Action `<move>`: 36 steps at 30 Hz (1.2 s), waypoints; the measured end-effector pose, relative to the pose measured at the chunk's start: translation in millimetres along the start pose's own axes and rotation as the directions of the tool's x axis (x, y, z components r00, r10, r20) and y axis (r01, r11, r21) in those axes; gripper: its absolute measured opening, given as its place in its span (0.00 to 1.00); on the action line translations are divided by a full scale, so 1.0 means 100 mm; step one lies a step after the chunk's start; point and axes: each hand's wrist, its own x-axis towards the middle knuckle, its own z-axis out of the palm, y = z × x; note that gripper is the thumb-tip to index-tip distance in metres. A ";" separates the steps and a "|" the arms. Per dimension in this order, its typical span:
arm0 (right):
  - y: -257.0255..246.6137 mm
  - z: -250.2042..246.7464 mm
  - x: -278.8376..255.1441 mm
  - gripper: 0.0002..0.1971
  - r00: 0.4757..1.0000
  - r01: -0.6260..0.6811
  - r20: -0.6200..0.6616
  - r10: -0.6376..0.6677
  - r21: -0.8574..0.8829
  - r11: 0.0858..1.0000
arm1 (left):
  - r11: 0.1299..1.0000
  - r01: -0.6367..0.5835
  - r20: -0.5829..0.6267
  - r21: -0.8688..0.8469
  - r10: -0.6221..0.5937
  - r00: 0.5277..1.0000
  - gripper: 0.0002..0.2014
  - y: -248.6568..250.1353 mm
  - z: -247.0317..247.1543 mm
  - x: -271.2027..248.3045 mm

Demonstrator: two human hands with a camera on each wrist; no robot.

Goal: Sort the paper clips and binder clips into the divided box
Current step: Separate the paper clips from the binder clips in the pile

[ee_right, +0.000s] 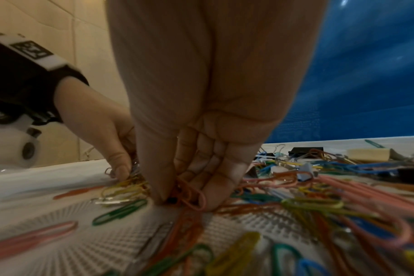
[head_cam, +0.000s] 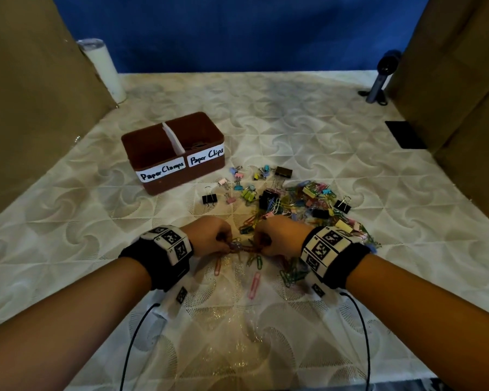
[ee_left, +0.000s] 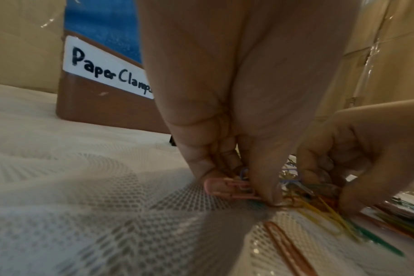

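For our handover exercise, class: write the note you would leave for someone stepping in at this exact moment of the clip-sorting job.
Left hand: pinching a bunch of paper clips off the tablecloth, near the front of the pile.
Right hand: same, its grip closed on another bunch of paper clips.
Divided box: back left, labelled Paper Clamps on its left half, Paper Clips on its right. A few items seem to lie in the right half; the left looks empty.
Mixed pile: paper clips and binder clips, right of the box.
Left to do: nearly everything. Drop both handfuls in the right half, then move the binder clips.
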 end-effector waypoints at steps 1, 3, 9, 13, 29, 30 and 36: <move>0.00 -0.01 0.00 0.14 1.000 0.010 0.006 -0.010 -0.004 1.000 | 1.000 0.002 0.002 -0.003 -0.002 1.000 0.09 -0.02 -0.02 0.00; 0.01 -0.03 0.01 0.13 0.999 0.032 0.030 -0.032 -0.027 0.999 | 1.000 0.002 -0.007 -0.007 -0.002 1.000 0.09 -0.05 -0.10 -0.01; 0.08 -0.57 0.13 0.10 0.994 0.061 -0.094 -0.060 0.006 0.998 | 0.974 0.002 -0.075 -0.226 -0.019 0.997 0.06 -0.12 -0.73 0.04; 0.00 -1.13 0.38 0.08 0.946 0.060 -0.318 -0.054 0.007 0.998 | 0.960 0.042 -0.224 -0.277 -0.107 0.969 0.07 -0.19 -1.23 0.15; -0.26 -1.19 1.78 0.14 0.799 0.208 -0.590 0.119 0.456 0.865 | 0.885 0.072 -0.480 -0.459 -0.316 0.818 0.16 -0.81 -1.53 0.59; -0.24 -1.15 1.69 0.12 0.799 0.239 -0.593 0.100 0.466 0.852 | 0.880 0.022 -0.475 -0.475 -0.278 0.835 0.14 -0.77 -1.46 0.54; -0.08 -0.71 0.97 0.11 0.922 0.210 -0.379 -0.078 0.321 0.924 | 0.850 -0.115 -0.366 -0.513 -0.096 0.926 0.06 -0.51 -0.93 0.26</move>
